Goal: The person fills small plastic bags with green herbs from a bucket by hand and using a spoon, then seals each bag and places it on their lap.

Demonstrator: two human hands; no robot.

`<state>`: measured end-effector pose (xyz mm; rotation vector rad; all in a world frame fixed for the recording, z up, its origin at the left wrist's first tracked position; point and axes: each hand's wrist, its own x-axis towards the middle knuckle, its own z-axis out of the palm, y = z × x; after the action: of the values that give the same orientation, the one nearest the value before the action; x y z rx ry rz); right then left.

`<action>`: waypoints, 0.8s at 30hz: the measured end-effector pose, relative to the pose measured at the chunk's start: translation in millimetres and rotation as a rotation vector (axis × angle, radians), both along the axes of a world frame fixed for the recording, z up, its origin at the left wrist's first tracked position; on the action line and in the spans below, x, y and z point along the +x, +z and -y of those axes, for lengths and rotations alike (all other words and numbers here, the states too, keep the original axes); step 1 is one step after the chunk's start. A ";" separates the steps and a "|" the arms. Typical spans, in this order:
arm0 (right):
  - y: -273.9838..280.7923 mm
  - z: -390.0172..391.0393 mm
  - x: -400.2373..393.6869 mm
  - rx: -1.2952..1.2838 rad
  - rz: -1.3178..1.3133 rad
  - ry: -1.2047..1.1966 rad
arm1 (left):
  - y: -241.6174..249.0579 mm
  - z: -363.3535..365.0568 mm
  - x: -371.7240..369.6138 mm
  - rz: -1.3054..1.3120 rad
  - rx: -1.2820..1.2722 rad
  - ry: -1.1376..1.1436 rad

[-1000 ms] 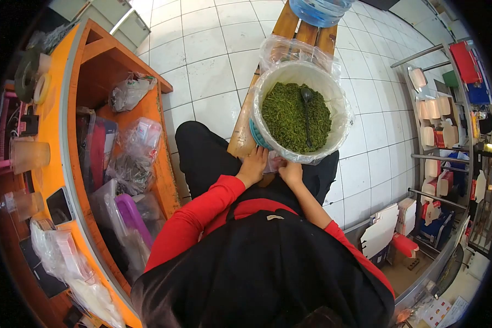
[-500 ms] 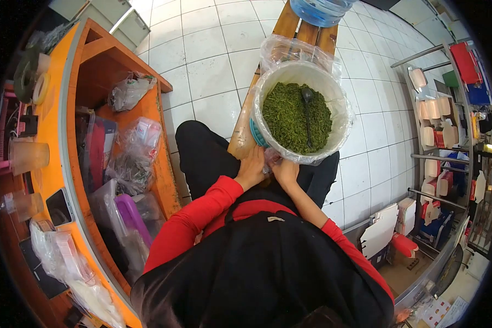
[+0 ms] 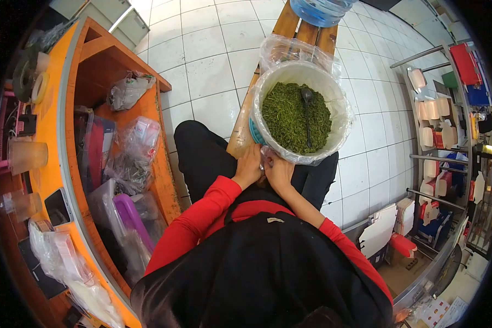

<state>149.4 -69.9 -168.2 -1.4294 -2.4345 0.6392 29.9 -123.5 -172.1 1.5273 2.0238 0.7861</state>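
Note:
My left hand [image 3: 249,166] and my right hand [image 3: 279,171] are close together just in front of the bucket, fingers pinched. Between them is a small clear plastic bag [image 3: 265,156], gripped by both; its contents, if any, are hidden. A white bucket [image 3: 341,131] lined with clear plastic stands on the bench right beyond my hands. Finely chopped green leaves [image 3: 287,117] fill much of it. On top of the leaves lies a black spoon [image 3: 308,117], its bowl toward the far side. A teal item [image 3: 255,132] shows at the bucket's left side.
The slatted wooden bench [image 3: 240,128] runs away from me, with a large blue water bottle [image 3: 320,11] at its far end. To my left is an orange counter [image 3: 74,164] with shelves of plastic bags and a purple item [image 3: 132,221]. A metal rack [image 3: 440,156] with folded cartons stands right.
My right hand has shifted slightly left, nearer to my left hand, and its fingers have turned over the small plastic bag. The bucket and spoon have not moved.

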 end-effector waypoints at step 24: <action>-38.1 -29.9 68.5 -0.777 -0.422 -0.160 | -2.3 -4.9 -5.3 -0.129 0.089 -0.338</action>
<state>217.9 -40.0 -206.2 -1.4876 -1.7783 1.7628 24.6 -118.7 -174.4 1.9481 1.7658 0.6630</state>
